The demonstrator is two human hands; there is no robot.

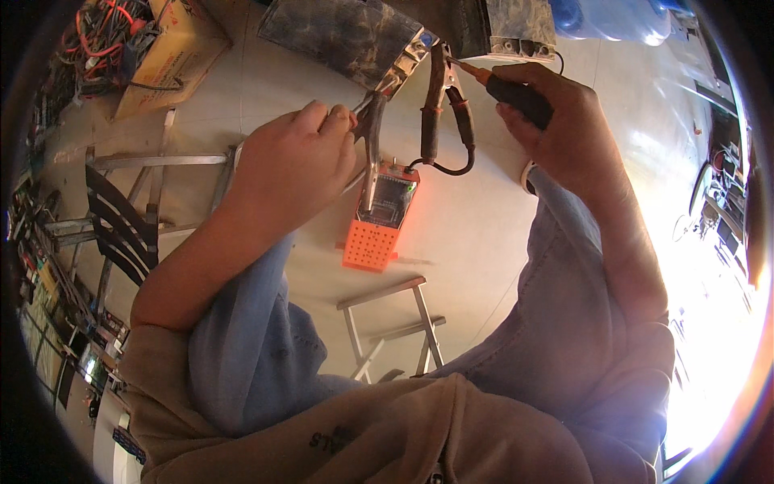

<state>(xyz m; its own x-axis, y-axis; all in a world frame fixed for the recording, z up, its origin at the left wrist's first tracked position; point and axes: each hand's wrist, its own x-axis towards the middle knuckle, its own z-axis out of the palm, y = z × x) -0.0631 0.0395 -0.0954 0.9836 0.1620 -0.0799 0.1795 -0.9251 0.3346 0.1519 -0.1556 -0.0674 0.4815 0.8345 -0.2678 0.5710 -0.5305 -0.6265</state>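
Right grip (574, 125) holds black-orange screwdriver (524, 101); left grip (290, 161), can't tell; probably probing clamp (433, 121), next needs steady contact.

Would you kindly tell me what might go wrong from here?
The tool in the right hand reaches very close to the clamp by the corner of the battery, so a slip might spark or knock the clamp loose. The orange box sits on the floor nearby, so a dropped tool might hit it.
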